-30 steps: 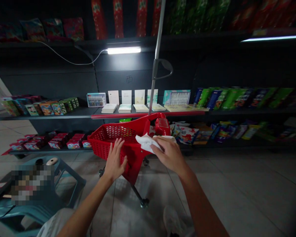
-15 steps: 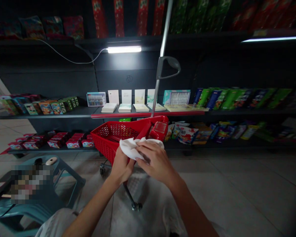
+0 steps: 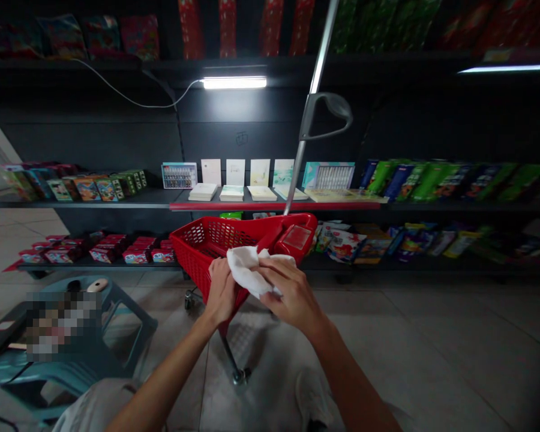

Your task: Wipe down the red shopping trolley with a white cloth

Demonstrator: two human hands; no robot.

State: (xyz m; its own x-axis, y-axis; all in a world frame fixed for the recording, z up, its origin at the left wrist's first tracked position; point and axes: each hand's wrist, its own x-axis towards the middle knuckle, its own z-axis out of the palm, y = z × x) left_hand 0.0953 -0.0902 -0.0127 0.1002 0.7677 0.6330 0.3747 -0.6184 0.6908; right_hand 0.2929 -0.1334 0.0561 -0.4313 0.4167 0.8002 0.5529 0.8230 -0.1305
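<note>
Dark shelving (image 3: 117,144) is running across the dim room, with one tube light (image 3: 234,83) glowing above the middle shelf (image 3: 270,206). White cloth (image 3: 247,273), crumpled and partly folded, is lying against the near upper side of a red shopping cart (image 3: 189,259) and hiding the surface beneath it. Right hand (image 3: 292,294) is holding the cloth from above, its grip narrow, fingers bunching the fabric. Left hand (image 3: 221,291) is resting at the cart's near side, just beside the cloth's edge; its fingers are bending over the red plastic, but I cannot tell whether that grip is clasping the rim or only leaning on it. Judging by this pose, wiping seems to be the step in hand; how much of the cart is done, I cannot tell. Next move, as I am reading it, is calling for light, even pressure along the rim while the left hand is steadying the frame, since the casters (image 3: 239,377) could be letting it roll. Slanting pole (image 3: 317,72) is rising past the cart's far side, a grey handle (image 3: 306,117) jutting from it. Farther out, white booklets (image 3: 210,174) are standing on the middle shelf, snack bags (image 3: 344,243) and red boxes (image 3: 65,251) are filling parts of the lower one, and a teal stool (image 3: 94,342) is standing on the tiled floor (image 3: 432,336), left of the cart, its load partly masked.
</note>
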